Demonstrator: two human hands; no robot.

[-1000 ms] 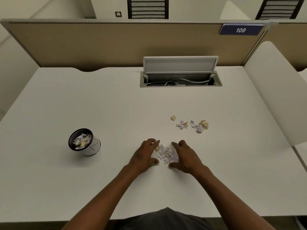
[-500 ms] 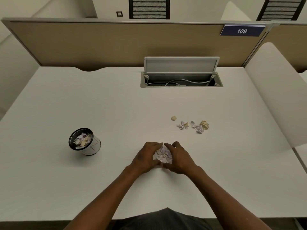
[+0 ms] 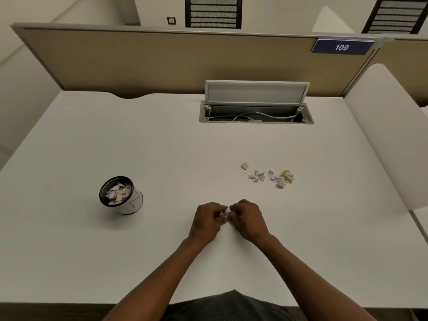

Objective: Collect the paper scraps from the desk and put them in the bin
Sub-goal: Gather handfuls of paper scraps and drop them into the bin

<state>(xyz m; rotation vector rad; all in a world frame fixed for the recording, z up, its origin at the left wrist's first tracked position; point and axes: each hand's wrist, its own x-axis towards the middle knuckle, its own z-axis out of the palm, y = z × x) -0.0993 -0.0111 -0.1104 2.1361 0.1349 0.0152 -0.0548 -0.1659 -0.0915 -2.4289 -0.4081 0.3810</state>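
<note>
My left hand (image 3: 206,222) and my right hand (image 3: 249,220) are pressed together on the white desk (image 3: 162,147), both closed around a small bunch of white and lilac paper scraps (image 3: 226,213) that peeks out between the fingers. Several more scraps (image 3: 269,176), white and yellowish, lie loose on the desk beyond and to the right of my hands. The bin (image 3: 120,195), a small round cup with a black mesh rim, stands to the left of my hands and holds crumpled scraps.
An open cable hatch (image 3: 256,112) with its lid raised sits at the back of the desk. A tan partition (image 3: 162,61) with a blue "109" sign (image 3: 342,47) closes off the far edge; a white side divider (image 3: 389,126) stands on the right.
My hands were apart on either side of a spread scrap pile; they have closed inward and gathered it into a tight bunch between them.
</note>
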